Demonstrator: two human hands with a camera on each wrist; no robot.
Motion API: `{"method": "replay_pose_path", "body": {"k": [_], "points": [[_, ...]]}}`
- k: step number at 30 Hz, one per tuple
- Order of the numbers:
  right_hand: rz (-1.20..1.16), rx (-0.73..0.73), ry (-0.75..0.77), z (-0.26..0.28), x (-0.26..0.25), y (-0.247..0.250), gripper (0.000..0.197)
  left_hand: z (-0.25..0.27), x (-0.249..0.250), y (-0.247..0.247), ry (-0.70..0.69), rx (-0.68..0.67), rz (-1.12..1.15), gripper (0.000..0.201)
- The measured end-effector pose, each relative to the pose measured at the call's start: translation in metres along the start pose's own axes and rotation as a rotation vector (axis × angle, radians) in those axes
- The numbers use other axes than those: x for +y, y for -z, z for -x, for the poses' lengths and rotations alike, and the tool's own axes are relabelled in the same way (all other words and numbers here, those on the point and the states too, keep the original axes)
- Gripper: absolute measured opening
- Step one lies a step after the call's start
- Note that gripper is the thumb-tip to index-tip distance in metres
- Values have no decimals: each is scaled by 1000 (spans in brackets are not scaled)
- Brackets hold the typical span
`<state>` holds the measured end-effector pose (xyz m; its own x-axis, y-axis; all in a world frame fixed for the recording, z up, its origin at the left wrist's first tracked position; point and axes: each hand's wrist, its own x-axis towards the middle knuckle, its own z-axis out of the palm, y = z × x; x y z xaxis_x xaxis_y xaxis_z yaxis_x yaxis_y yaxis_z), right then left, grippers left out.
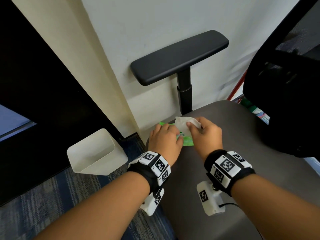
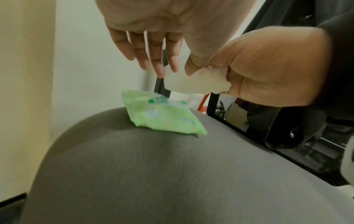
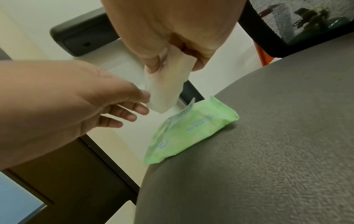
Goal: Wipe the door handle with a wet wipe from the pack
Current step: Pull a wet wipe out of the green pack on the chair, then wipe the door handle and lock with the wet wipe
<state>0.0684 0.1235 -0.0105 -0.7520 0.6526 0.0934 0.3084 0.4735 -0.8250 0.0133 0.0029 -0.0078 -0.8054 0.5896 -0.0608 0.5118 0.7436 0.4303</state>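
A green wet-wipe pack (image 1: 188, 143) (image 2: 164, 116) (image 3: 189, 130) lies at the near-left edge of a grey chair seat (image 1: 242, 153), its flap lifted. My right hand (image 1: 204, 134) (image 3: 172, 37) pinches a white wet wipe (image 1: 183, 125) (image 2: 191, 84) (image 3: 164, 91) that hangs just above the pack. My left hand (image 1: 164, 139) (image 2: 153, 53) hovers over the pack with straight, spread fingers, close to the wipe's lower end and holding nothing. The door handle is not in view.
A dark door (image 1: 43, 84) stands at the left beside a cream wall. A white bin (image 1: 97, 153) sits on the blue carpet below the door. The chair's black armrest (image 1: 178, 56) rises behind the pack, and its mesh back (image 1: 285, 101) fills the right.
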Motion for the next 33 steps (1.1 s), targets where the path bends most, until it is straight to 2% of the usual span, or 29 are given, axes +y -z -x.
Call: {"method": "replay_pose_path", "body": {"k": [3,10,17,20,24,26,33], "points": [[3,19,47,8,-15,-1,26,5,-1,19,4,104,8,27],[2,-42,168,28,-64,-3,36,27,-16,72,6,281,75,37],[9,-117,295,52,-147,0,59,64,-35,143,-6,381,77,17],[-11,-146,340,62,-191,3,54,86,-41,186,2,450,92,17],[-83,-185,376,71,-246,6,28,106,-51,241,0,536,128,18],[-113,-194,410,74,-280,9,21,118,-57,276,-5,592,139,19],[-141,-171,539,91,-403,30,33,160,-61,392,-45,773,113,25]]}}
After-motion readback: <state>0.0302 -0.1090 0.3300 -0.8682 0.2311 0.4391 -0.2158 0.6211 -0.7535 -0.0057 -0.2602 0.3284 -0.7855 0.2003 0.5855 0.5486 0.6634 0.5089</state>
